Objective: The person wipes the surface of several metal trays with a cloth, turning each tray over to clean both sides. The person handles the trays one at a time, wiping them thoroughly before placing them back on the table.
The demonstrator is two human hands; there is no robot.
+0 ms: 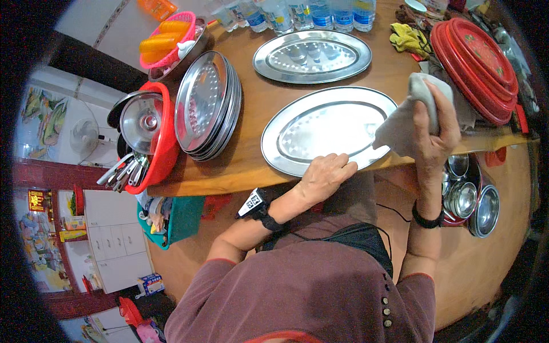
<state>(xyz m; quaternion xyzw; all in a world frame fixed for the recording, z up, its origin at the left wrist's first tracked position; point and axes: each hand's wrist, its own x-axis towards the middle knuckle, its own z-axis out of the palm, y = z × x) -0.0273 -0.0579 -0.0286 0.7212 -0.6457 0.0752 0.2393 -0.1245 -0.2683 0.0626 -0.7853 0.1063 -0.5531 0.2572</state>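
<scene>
An oval metal platter (328, 128) lies at the table's front edge. My left hand (328, 176) rests with curled fingers on its near rim; whether the fingers grip the rim is hard to see. Raised at the platter's right end, my right hand (437, 120) holds a grey cloth (399, 128), whose lower part hangs by the rim. A second oval metal platter (312, 77) lies just behind the first. To the left, a stack of oval metal platters (210, 107) leans at a tilt in this view.
A red basin (165, 145) with metal bowls and cutlery stands at the table's left. Behind it, a pink basket (188, 19) holds orange cups. Plastic bottles (321, 15) line the back. At right are red lidded trays (474, 73) and a yellow glove (407, 39); metal bowls (463, 199) sit lower down.
</scene>
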